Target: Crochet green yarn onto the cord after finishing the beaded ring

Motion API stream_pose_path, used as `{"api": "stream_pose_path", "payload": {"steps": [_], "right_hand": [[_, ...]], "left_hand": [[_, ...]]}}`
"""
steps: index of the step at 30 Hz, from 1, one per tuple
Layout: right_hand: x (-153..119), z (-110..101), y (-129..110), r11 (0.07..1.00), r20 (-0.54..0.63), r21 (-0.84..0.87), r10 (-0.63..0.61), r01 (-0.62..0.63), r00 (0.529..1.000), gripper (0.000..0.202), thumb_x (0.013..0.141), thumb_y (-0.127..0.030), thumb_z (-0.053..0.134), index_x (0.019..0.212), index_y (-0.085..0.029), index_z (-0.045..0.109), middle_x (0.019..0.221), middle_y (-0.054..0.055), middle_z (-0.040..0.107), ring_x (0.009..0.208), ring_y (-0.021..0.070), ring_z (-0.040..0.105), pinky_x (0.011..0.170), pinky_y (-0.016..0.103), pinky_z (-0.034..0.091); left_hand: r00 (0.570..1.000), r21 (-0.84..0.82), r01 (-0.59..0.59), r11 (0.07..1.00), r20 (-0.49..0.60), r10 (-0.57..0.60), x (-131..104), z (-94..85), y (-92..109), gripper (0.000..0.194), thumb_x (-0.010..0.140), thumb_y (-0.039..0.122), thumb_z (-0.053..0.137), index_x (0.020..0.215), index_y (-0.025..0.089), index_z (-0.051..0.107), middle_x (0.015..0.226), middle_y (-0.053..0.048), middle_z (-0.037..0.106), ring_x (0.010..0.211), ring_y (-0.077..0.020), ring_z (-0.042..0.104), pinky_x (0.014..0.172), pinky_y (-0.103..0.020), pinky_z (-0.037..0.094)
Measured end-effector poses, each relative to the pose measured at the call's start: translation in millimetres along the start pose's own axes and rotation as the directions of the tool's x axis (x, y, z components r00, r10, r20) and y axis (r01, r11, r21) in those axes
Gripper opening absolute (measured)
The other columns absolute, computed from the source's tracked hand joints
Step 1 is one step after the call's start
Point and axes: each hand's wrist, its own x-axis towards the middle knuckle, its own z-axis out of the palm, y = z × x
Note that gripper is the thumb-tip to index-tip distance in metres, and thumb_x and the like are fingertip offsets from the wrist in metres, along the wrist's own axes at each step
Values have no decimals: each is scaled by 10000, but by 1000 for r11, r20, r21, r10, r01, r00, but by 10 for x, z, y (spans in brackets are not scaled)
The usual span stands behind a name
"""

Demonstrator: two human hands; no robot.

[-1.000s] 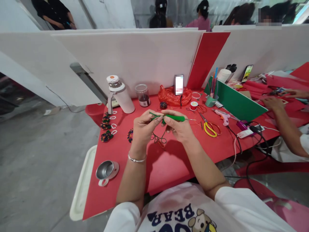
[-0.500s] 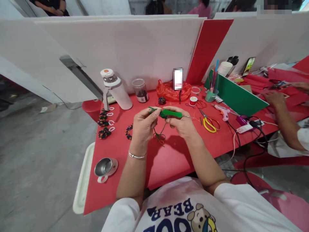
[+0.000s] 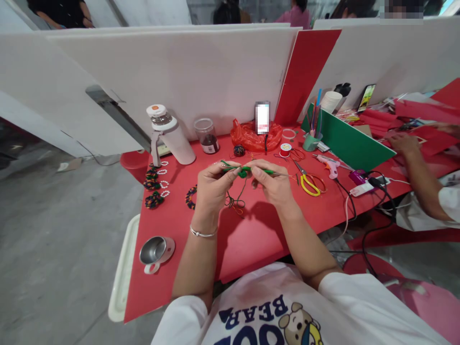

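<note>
My left hand point(image 3: 215, 184) pinches a small green crocheted piece point(image 3: 243, 173) between thumb and fingers, with green yarn running over its forefinger. In my right hand point(image 3: 275, 184) is a crochet hook point(image 3: 268, 171) with a green handle, a thin metal end showing past the fingers on the right. The hook's tip is hidden at the green piece, where both hands almost meet. Below them, loose yarn strands point(image 3: 235, 203), dark green and orange, hang or lie over the red table point(image 3: 251, 244). A multicoloured crocheted ring point(image 3: 190, 197) lies beside my left wrist, partly covered by it.
Beaded, multicoloured scrunchies point(image 3: 154, 199) and a metal-lined cup point(image 3: 157, 254) are left. Behind stand a flask point(image 3: 174, 139), a jar point(image 3: 207, 136) and a phone point(image 3: 262, 118). Right lie scissors point(image 3: 307, 183), a thread spool point(image 3: 285, 150) and a glue gun point(image 3: 331, 166). A co-worker's arm point(image 3: 417, 163) is farther right.
My right hand has turned the crochet hook, so its handle now looks narrower, and its thumb has come over the handle toward the green piece. The view has shifted slightly.
</note>
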Motion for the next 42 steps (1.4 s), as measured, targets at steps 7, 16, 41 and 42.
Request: {"api": "stream_pose_path", "payload": {"steps": [7, 16, 41, 42], "right_hand": [[-112, 37, -21, 852, -17, -369, -406, 372, 914, 132, 943, -315, 736, 1038, -278, 819, 986, 41, 814, 844, 185, 777, 762, 355, 680], [-156, 6, 67, 820, 7, -414, -432, 396, 902, 190, 1000, -304, 644, 1121, -273, 788, 1041, 47, 810, 818, 174, 779, 778, 360, 690], [-150, 10, 69, 763, 68, -479, -461, 435, 885, 99, 946, -308, 729, 976, -291, 821, 1004, 46, 849, 980, 217, 798, 933, 419, 662], [-154, 6, 74, 770, 47, -475, -462, 426, 886, 99, 945, -313, 731, 978, -289, 822, 1009, 48, 849, 991, 219, 797, 936, 421, 664]], "left_hand": [[997, -62, 73, 995, 13, -73, 6, 22, 26, 438, 558, 256, 1004, 970, 212, 862, 674, 0, 698, 511, -52, 495, 459, -173, 367], [1000, 47, -18, 999, 10, 17, -8, 21, 9, 435, 625, 317, 981, 1026, 205, 853, 759, -12, 721, 542, -63, 513, 491, -197, 411], [994, 66, 23, 998, -108, -16, 9, 66, 9, 298, 611, 348, 966, 815, 174, 835, 586, 15, 635, 446, -38, 399, 416, -194, 265], [994, 66, 23, 998, -106, -16, 10, 65, 4, 298, 604, 338, 971, 815, 175, 838, 566, 22, 618, 443, -38, 397, 418, -192, 264]]}}
